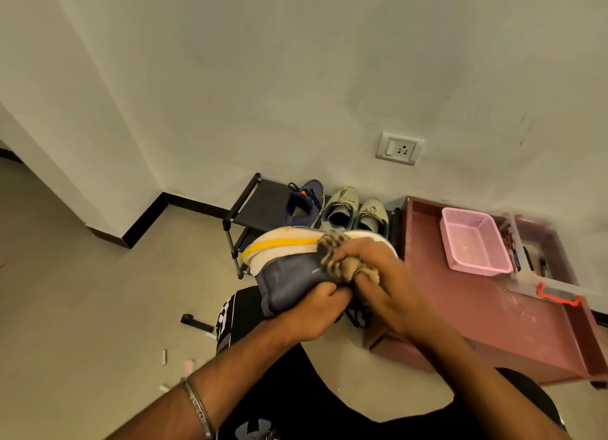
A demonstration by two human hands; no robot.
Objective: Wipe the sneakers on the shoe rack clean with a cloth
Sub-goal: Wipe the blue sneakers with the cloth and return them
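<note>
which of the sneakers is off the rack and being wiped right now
The navy sneaker with the yellow-striped sole, gripped by the left hand. The other navy sneaker and grey pair sit on the shoe rack.

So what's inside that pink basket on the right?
The pink basket sits on the reddish cabinet; its visible floor looks bare apart from pale marks. The near wall hides the front strip of the floor.
</note>
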